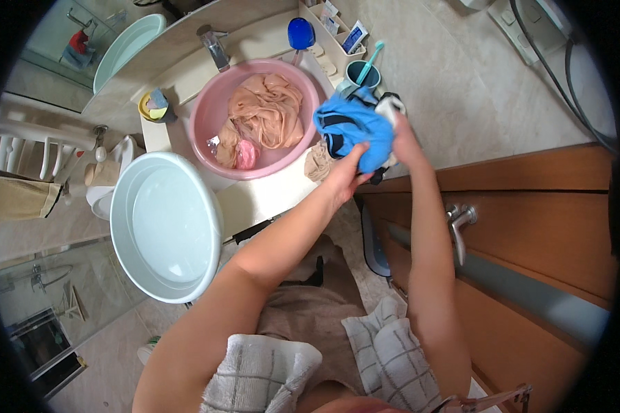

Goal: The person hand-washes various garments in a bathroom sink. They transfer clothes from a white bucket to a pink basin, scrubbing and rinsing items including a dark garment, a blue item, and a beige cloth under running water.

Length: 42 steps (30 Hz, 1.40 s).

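Over the right end of the counter, both my hands hold a bundled blue cloth with dark trim [359, 126]. My left hand [347, 173] grips its lower edge. At its right side, my right hand [405, 139] is closed on a white and black part of the bundle. A crumpled beige cloth [318, 162] lies on the counter beside my left hand. Left of that stands a pink plastic basin [199, 124] with a wet peach-coloured cloth [268, 111] and a small pink piece [247, 154] in it. A pale blue basin [168, 227] holding clear liquid stands at the counter's left.
A faucet [214, 47] rises behind the pink basin. Near the bundle, a cup [352, 77] holds a toothbrush, beside an organizer with tubes [359, 54]. A yellow-rimmed container [155, 107] stands at the back left. A wooden door with a metal handle [461, 232] is at right.
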Tool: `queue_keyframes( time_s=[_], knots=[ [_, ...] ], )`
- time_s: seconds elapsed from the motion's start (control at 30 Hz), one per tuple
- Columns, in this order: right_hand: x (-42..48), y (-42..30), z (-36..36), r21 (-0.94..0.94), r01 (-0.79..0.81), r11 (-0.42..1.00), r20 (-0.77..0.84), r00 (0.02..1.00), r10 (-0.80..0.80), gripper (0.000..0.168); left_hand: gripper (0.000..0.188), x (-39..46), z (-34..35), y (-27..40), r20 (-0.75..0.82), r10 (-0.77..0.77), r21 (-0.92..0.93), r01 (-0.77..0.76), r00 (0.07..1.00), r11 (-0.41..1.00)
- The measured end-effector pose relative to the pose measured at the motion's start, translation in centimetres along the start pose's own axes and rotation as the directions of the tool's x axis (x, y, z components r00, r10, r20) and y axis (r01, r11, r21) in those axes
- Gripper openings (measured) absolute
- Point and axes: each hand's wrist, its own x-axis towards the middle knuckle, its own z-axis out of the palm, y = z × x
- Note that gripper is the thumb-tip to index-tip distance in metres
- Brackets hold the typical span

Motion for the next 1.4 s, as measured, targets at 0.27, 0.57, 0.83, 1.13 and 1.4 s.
queue_keyframes(
  time_s=[0.27, 0.57, 0.83, 1.13, 1.4],
  knots=[
    [0.9, -4.3, -0.9, -0.402, -0.162, 0.901, -0.273, 0.961, 0.051, 0.034, 0.046, -1.1, 0.2, 2.0, 0.053, 0.004, -0.186, 0.006, 0.999, 0.982],
    [3.5, -4.8, -2.0, -0.503, 0.163, 0.849, -0.203, 0.932, -0.299, 0.022, 0.049, 1.3, 1.9, 0.7, 0.081, -0.015, -0.091, 0.023, 0.997, 0.996],
    [4.1, -1.4, -2.1, -0.492, 0.290, 0.821, 0.165, 0.957, -0.239, 0.020, 0.099, -2.1, 2.0, 2.0, -0.303, 0.108, 0.382, 0.017, 0.947, 0.924],
    [2.7, -12.8, -3.8, -0.543, 0.141, 0.828, -0.068, 0.975, -0.210, 0.020, 0.095, -3.3, -0.7, 1.4, -0.140, 0.506, 0.856, -0.152, 0.851, 0.493],
    [1.1, -5.7, 2.9, -0.149, 0.093, 0.985, 0.016, 0.996, -0.092, 0.012, 0.073, -0.4, -4.2, 3.6, 0.101, 0.256, 0.773, -0.238, 0.961, 0.588]
  ],
)
